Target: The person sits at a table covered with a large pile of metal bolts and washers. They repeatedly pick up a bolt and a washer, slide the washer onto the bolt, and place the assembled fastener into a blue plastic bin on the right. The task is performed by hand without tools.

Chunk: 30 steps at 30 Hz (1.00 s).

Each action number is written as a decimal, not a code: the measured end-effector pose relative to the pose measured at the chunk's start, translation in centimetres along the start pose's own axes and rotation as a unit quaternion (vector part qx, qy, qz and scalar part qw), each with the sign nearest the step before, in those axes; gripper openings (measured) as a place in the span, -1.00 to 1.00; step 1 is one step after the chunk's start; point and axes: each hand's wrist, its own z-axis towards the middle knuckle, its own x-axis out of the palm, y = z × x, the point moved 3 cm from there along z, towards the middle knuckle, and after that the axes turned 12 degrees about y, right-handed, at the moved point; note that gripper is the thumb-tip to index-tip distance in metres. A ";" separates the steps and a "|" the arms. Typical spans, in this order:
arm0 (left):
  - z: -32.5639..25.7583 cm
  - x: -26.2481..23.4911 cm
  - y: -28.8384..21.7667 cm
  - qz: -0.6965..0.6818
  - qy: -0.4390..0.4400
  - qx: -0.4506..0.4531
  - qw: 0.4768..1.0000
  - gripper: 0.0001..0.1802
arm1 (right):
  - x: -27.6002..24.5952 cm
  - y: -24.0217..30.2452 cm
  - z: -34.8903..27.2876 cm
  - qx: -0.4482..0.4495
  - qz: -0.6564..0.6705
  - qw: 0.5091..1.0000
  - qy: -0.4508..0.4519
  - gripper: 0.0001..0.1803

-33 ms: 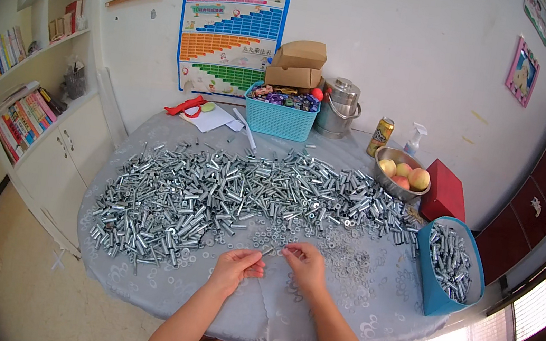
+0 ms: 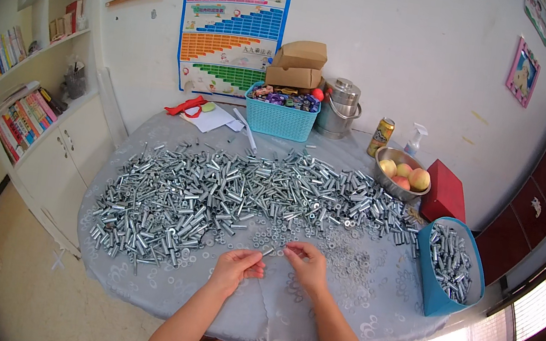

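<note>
**Mia:** What is in the hands?

**Ben:** The left hand [image 2: 236, 266] pinches a small shiny metal bolt [image 2: 268, 251] in its grip. The bolt sticks out toward the right hand [image 2: 306, 262]. That hand's fingers are closed too, maybe on a tiny washer, but it is too small to tell. Both hands hover just over the front of the counter [image 2: 280, 318], close together.

**Mia:** How do you do that part well?

**Ben:** I think you keep the bolt steady and straight, and bring the other hand in slowly so the small piece meets the tip. Hold it near the end, not too tight.

**Mia:** What is under the hands?

**Ben:** A soft grey cloth with round patterns covers the counter. Little flat metal rings [image 2: 351, 258] lie loose on it, right by the hands.

**Mia:** And the big shiny heap?

**Ben:** That is a wide pile of silver metal bolts and tubes [image 2: 213, 197], smooth and hard, spread across the middle. More sit in a blue plastic bin [image 2: 427, 290] at the right edge.

**Mia:** What is at the back?

**Ben:** A teal plastic basket with holes [image 2: 278, 121], brown cardboard boxes [image 2: 298, 66] on top, a round steel pot with a lid [image 2: 340, 107], a metal bowl of peaches [image 2: 403, 176] and a red box [image 2: 445, 193].
</note>
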 end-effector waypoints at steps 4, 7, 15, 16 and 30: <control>0.0 0.3 0.1 0.019 -0.006 -0.008 1.000 -0.81 | -0.2 -0.6 0.2 -0.052 0.103 0.992 0.043 -0.81; 0.0 0.1 0.2 0.032 -0.005 -0.014 0.999 -0.82 | 0.0 1.0 -0.2 -0.081 0.074 0.992 0.071 -0.81; -0.1 0.7 0.0 0.108 0.004 0.003 0.994 -0.82 | -0.5 0.7 -0.6 -0.067 -0.081 0.991 0.078 -0.82; -0.1 0.9 0.1 0.117 0.012 0.006 0.993 -0.82 | -0.6 0.5 -0.6 -0.007 -0.065 0.994 0.093 -0.78; -0.1 0.7 -0.2 0.094 -0.024 0.042 0.994 -0.84 | 0.2 1.7 -0.9 -0.077 0.047 0.993 0.071 -0.60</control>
